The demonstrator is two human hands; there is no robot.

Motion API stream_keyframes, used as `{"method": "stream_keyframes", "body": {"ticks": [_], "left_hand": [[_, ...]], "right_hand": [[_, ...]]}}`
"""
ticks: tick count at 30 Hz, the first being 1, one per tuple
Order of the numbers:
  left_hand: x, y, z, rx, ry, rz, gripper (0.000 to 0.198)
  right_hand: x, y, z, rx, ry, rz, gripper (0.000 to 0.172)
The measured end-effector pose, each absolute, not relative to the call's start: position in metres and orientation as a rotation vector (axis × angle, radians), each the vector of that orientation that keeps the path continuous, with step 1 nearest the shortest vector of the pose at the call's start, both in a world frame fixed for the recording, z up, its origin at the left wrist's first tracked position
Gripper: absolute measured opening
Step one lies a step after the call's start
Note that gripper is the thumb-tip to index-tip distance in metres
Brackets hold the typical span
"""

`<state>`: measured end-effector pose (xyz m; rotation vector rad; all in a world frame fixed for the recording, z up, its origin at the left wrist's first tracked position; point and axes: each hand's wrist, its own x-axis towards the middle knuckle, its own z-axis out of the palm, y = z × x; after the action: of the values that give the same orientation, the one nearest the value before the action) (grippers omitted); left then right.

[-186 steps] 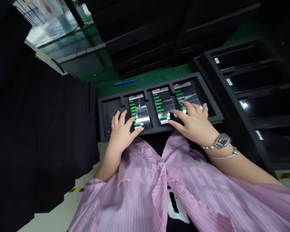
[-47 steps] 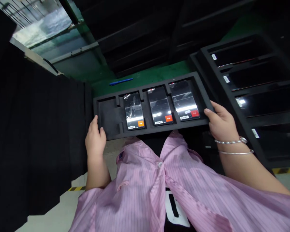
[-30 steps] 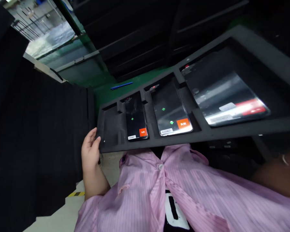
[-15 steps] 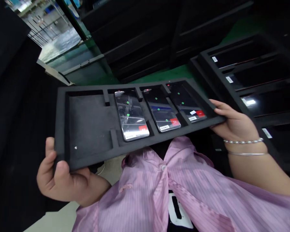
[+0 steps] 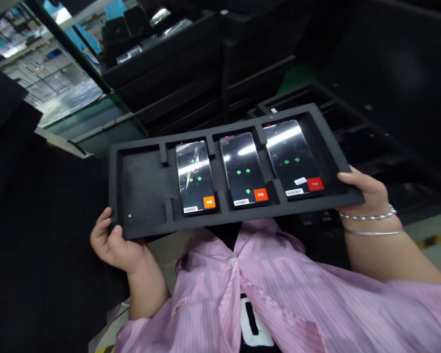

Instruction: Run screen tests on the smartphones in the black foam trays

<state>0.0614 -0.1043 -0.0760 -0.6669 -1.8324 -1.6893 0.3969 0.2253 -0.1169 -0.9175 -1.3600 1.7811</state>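
Note:
A long black foam tray (image 5: 147,186) is held up before my chest, tilted slightly. My left hand (image 5: 117,247) grips its lower left corner, and my right hand (image 5: 365,193) grips its right end with the thumb on the rim. Three smartphones lie face up in its slots: a left phone (image 5: 195,171), a middle phone (image 5: 240,164) and a right phone (image 5: 290,152). Their lit screens show green arrows and orange or red boxes, with white labels along the lower edges. The wide left compartment holds no phone, only a small light speck.
Behind the tray's right end sits another black tray (image 5: 338,120) with dark slots. Stacked black trays (image 5: 169,73) stand further back. A glass panel (image 5: 91,122) is at the left, dark cloth (image 5: 40,235) below it. Yellow-black floor tape (image 5: 433,241) shows at the right.
The view has turned rightward. The tray, still in both hands, is tipped more toward me, and its left end is further right. The phone screens show more clearly, with different arrows lit.

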Motion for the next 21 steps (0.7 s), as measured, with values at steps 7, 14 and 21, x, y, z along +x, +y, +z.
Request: {"method": "stream_keyframes", "body": {"ticks": [7,14,21], "left_hand": [[0.037,-0.032,-0.098,-0.9,-1.854,-2.341,0.087],[0.034,-0.006,-0.125,-1.058,-2.037,-2.344,0.092],[0.031,-0.02,-0.153,-1.144,-2.271,-2.086,0.091]], "right_hand": [[0.457,0.197,-0.078,-0.969,-0.675,1.266,0.041],[0.478,0.184,-0.104,-1.169,-0.402,1.183,0.03],[0.47,0.204,-0.153,-1.328,-0.58,1.188,0.013]]}}
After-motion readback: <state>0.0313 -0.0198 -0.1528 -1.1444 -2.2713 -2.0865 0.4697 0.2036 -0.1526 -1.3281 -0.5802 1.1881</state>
